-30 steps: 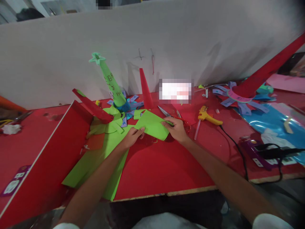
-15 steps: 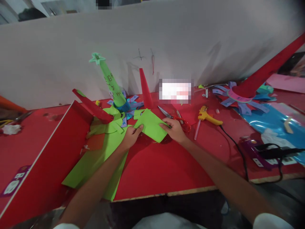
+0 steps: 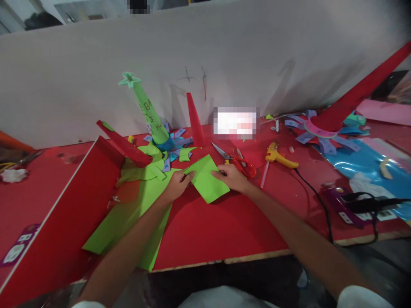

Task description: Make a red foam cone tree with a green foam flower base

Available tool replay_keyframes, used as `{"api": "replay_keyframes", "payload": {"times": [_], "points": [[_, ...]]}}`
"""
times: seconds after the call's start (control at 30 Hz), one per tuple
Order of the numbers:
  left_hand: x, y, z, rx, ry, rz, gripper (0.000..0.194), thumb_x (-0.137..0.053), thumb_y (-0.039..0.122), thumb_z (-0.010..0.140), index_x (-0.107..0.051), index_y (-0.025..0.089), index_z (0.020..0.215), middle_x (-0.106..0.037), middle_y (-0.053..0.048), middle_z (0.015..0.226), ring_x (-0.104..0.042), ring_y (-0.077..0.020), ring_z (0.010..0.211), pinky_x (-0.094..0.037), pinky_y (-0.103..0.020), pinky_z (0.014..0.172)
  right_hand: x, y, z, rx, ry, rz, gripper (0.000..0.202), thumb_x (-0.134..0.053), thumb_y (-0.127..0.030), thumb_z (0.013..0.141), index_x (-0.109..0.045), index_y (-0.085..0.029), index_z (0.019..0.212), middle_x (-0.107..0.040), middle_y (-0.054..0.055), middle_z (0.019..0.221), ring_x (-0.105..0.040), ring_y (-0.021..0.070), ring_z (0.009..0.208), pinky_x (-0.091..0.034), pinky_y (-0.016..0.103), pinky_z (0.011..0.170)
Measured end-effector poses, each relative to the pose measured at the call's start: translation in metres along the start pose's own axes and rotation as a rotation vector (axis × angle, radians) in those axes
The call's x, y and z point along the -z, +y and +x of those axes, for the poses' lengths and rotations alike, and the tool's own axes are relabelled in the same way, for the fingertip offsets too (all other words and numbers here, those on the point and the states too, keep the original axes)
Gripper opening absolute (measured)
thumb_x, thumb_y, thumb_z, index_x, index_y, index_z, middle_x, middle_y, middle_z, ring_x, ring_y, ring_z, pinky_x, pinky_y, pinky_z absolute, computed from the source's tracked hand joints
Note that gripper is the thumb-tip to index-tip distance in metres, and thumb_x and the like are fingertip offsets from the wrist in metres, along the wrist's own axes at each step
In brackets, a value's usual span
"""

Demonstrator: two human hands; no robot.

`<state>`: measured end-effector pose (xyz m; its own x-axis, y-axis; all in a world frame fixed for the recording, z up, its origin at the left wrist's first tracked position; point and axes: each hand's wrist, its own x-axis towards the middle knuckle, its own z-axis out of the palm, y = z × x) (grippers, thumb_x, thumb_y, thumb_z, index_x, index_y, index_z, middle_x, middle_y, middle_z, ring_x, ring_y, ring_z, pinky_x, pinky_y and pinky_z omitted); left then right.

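Note:
A light green foam sheet (image 3: 208, 182), roughly square and turned with one corner toward me, is held just above the red table. My left hand (image 3: 180, 184) pinches its left corner between thumb and fingers. At the right side my right hand (image 3: 231, 177) grips the same sheet, thumb on top. Red-handled scissors (image 3: 245, 167) lie just beyond my right hand, blades pointing away to the left. A small green strip (image 3: 185, 154) rests beyond my left hand. Larger green sheets (image 3: 128, 218) lie under and beside my left forearm.
A yellow glue gun (image 3: 279, 157) with a black cable lies right of the scissors. Red cones (image 3: 195, 124) and a green lettered cone (image 3: 149, 111) stand near the wall. A red upright panel (image 3: 70, 214) borders the left. A purple box (image 3: 343, 205) sits right.
The green sheet has turned between my hands, and its near corner has shifted left and closer to me. Both hands still hold it; the right has moved slightly left.

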<state>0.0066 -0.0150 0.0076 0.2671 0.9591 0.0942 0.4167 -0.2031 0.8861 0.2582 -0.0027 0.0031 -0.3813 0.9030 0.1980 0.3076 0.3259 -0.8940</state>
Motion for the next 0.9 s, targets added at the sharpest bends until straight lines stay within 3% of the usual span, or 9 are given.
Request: {"api": "replay_keyframes", "payload": {"times": [0.17,0.27,0.37,0.53,0.7,0.9], "points": [[0.000,0.002,0.000,0.031,-0.021,-0.082,0.060,-0.057,0.071,0.091,-0.058,0.017,0.065,-0.057,0.000,0.056,-0.049,-0.0112,0.052,-0.037,-0.025,0.053,0.000,0.004,0.000,-0.011,0.061,0.009,0.066,-0.058,-0.078,0.089,-0.034,-0.025,0.060,-0.029,-0.005,0.061,-0.030,0.0120,0.059,-0.022,0.028,0.054],[0.000,0.000,0.000,0.038,-0.085,-0.063,0.060,-0.055,0.070,0.092,-0.061,0.017,0.066,-0.060,-0.002,0.058,-0.052,-0.0115,0.053,-0.038,-0.024,0.054,-0.001,0.005,0.000,-0.021,0.091,0.030,0.064,-0.058,-0.078,0.088,-0.037,-0.025,0.060,-0.031,-0.005,0.061,-0.032,0.0125,0.059,-0.024,0.029,0.054],[0.000,-0.003,0.001,0.028,-0.069,-0.009,0.059,-0.054,0.067,0.095,-0.062,0.016,0.065,-0.060,-0.002,0.058,-0.052,-0.0117,0.054,-0.038,-0.024,0.054,-0.002,0.006,0.000,-0.021,0.102,0.037,0.064,-0.060,-0.078,0.088,-0.037,-0.025,0.059,-0.031,-0.005,0.061,-0.032,0.0124,0.059,-0.024,0.029,0.054],[0.000,-0.004,0.002,-0.005,-0.056,0.051,0.058,-0.054,0.065,0.095,-0.060,0.017,0.063,-0.059,-0.001,0.057,-0.051,-0.0119,0.055,-0.037,-0.025,0.055,0.000,0.008,0.000,-0.040,0.044,0.068,0.064,-0.061,-0.077,0.088,-0.037,-0.024,0.061,-0.031,-0.005,0.062,-0.032,0.0119,0.059,-0.023,0.027,0.052],[0.000,-0.002,0.001,0.027,-0.043,-0.046,0.061,-0.057,0.072,0.091,-0.059,0.018,0.063,-0.059,-0.001,0.055,-0.053,-0.0121,0.053,-0.039,-0.025,0.054,0.003,0.012,-0.001,-0.053,-0.031,0.060,0.065,-0.063,-0.077,0.087,-0.034,-0.025,0.061,-0.028,-0.007,0.061,-0.028,0.0107,0.056,-0.020,0.027,0.051],[0.000,-0.001,0.000,0.032,-0.091,-0.034,0.063,-0.058,0.073,0.091,-0.058,0.017,0.062,-0.060,-0.001,0.054,-0.054,-0.0123,0.052,-0.039,-0.025,0.054,0.003,0.008,-0.001,-0.051,-0.023,0.031,0.065,-0.060,-0.077,0.088,-0.035,-0.025,0.059,-0.028,-0.006,0.060,-0.026,0.0106,0.057,-0.020,0.028,0.051]]}}
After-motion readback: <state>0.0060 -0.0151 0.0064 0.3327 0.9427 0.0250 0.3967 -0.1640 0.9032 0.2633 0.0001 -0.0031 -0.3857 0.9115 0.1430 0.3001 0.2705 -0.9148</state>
